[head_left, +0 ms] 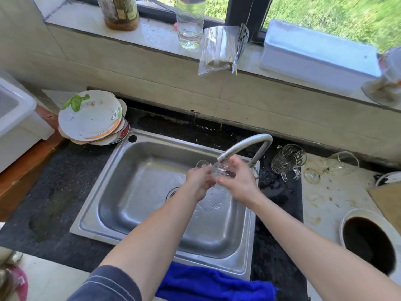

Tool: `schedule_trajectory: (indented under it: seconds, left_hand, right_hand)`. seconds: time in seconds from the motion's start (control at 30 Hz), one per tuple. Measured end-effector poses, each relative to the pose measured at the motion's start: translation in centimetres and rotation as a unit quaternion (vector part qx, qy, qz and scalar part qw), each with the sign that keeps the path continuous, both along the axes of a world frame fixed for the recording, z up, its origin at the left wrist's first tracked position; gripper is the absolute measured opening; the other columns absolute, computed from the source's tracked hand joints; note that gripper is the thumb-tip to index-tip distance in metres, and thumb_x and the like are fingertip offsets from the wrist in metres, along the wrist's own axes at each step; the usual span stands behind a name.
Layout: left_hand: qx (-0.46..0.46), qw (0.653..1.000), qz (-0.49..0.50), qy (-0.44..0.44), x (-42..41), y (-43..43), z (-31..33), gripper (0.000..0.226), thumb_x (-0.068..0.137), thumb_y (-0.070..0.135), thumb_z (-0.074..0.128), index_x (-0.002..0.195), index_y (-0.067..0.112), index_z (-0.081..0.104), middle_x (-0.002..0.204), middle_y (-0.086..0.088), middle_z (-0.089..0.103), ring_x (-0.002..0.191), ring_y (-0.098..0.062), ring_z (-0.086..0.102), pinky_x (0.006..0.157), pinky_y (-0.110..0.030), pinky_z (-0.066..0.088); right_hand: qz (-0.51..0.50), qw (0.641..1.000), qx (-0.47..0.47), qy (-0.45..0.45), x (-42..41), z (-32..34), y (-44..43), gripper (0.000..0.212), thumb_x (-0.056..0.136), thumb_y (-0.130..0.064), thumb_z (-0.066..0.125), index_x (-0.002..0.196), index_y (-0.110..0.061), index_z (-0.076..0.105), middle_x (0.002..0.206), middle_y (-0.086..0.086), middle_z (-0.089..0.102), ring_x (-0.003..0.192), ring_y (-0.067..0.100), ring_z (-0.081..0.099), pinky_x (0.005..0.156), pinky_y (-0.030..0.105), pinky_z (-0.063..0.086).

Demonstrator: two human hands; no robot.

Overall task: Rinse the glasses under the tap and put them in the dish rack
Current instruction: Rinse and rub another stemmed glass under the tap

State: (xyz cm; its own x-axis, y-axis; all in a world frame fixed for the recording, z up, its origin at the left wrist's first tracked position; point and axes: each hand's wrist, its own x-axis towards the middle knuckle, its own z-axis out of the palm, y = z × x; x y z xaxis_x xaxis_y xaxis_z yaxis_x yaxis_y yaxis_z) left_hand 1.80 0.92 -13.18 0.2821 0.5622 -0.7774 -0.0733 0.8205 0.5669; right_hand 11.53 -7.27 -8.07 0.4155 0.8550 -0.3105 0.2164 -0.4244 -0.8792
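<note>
Three glasses are counted: one held glass [221, 170], gripped between the left hand [198, 181] and the right hand [236, 181], two hands in all, plus one glass mug [288, 161] and one wine glass [338, 165], both lying at three o'clock from the tap [245, 146]. One tap and one sink [121, 198] are seen. One stack of plates [93, 118] is found at ten o'clock from the sink; its number cannot be told. On the sill at twelve o'clock, two bottles are counted: one clear bottle [191, 22] and one brown bottle [120, 13]. One blue cloth [208, 285] is seen at six o'clock and one dark bowl [368, 242] at four o'clock.
</note>
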Motion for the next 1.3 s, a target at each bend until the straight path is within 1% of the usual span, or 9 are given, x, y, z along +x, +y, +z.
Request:
schedule_trajectory:
  seconds: [0.3,0.47,0.57,0.67,0.8,0.9,1.0,1.17,1.3]
  left_hand:
    - [-0.036,0.99,0.032,-0.133,2.0,-0.4,1.6,0.031,0.083,-0.009,0.059,0.109,0.006,0.05,0.076,-0.012,0.062,0.048,-0.015,0.063,0.047,-0.022,0.05]
    - [0.038,0.997,0.022,0.057,2.1,-0.1,1.1,0.023,0.083,-0.001,0.064,0.076,0.016,0.05,0.067,-0.008,0.055,0.046,-0.017,0.047,0.047,-0.023,0.042]
    - [0.07,0.991,-0.017,0.116,2.1,-0.2,0.6,0.013,0.086,0.011,0.064,0.076,0.016,0.058,0.072,-0.005,0.059,0.058,-0.021,0.054,0.059,-0.027,0.049]
    - [0.14,0.971,-0.076,0.178,1.8,-0.5,0.8,0.014,0.09,0.02,0.06,0.083,0.009,0.065,0.061,-0.004,0.055,0.044,-0.016,0.046,0.043,-0.021,0.037]
    - [0.195,0.954,-0.141,0.178,1.5,-0.7,0.8,0.043,0.098,0.033,0.04,0.076,0.007,0.066,0.054,-0.004,0.057,0.039,-0.019,0.05,0.037,-0.018,0.029]
    - [0.143,0.975,-0.164,0.053,1.9,-1.0,1.4,0.02,0.097,0.018,0.045,0.082,0.013,0.058,0.061,-0.005,0.048,0.036,-0.011,0.042,0.043,-0.021,0.029]
    - [0.125,0.977,-0.167,0.035,2.2,-1.1,1.4,0.005,0.09,0.012,0.059,0.091,0.017,0.058,0.066,-0.003,0.046,0.041,-0.009,0.036,0.042,-0.02,0.027]
    - [0.085,0.98,-0.166,0.063,2.2,-1.1,1.9,0.025,0.093,0.036,0.053,0.082,0.014,0.055,0.056,-0.001,0.032,0.039,-0.01,0.023,0.04,-0.014,0.015]
    - [-0.026,0.982,-0.182,-0.051,1.5,-0.7,2.3,0.033,0.096,0.037,0.034,0.078,0.014,0.049,0.052,0.001,0.038,0.038,-0.01,0.027,0.037,-0.014,0.015]
  right_hand:
    - [-0.016,0.999,0.024,0.031,2.0,0.2,-2.8,0.061,0.073,-0.013,0.084,0.126,-0.021,0.056,0.122,-0.003,0.061,0.111,0.013,0.062,0.092,0.031,0.055]
    - [0.051,0.985,0.03,-0.16,1.3,0.1,-4.0,0.061,0.074,-0.027,0.081,0.131,-0.022,0.058,0.115,-0.004,0.057,0.097,0.006,0.06,0.09,0.025,0.051]
    - [0.114,0.954,0.074,-0.267,0.9,0.1,-4.9,0.06,0.076,-0.026,0.077,0.133,-0.022,0.058,0.119,-0.003,0.054,0.104,0.007,0.055,0.095,0.022,0.045]
    - [0.14,0.936,0.097,-0.308,1.3,0.1,-5.6,0.058,0.074,-0.023,0.077,0.13,-0.023,0.061,0.121,-0.001,0.055,0.106,0.01,0.057,0.095,0.026,0.048]
    - [0.123,0.947,0.103,-0.278,1.8,0.7,-5.9,0.057,0.072,-0.032,0.074,0.127,-0.026,0.063,0.115,-0.006,0.056,0.095,0.008,0.062,0.083,0.032,0.057]
    - [0.078,0.964,0.092,-0.235,2.3,1.1,-6.0,0.056,0.071,-0.035,0.074,0.125,-0.027,0.063,0.114,-0.009,0.056,0.092,0.005,0.063,0.08,0.027,0.058]
    - [-0.006,0.986,0.085,-0.142,2.5,1.4,-6.1,0.051,0.073,-0.031,0.08,0.121,-0.03,0.063,0.114,-0.012,0.06,0.085,0.002,0.065,0.074,0.023,0.057]
    - [-0.082,0.995,0.06,-0.019,1.8,1.9,-6.1,0.045,0.078,-0.032,0.077,0.12,-0.027,0.061,0.103,-0.001,0.061,0.072,0.009,0.068,0.068,0.032,0.058]
    - [-0.155,0.985,0.022,0.073,2.5,2.0,-5.6,0.028,0.09,-0.022,0.063,0.116,-0.018,0.057,0.101,0.01,0.061,0.053,0.017,0.059,0.047,0.028,0.047]
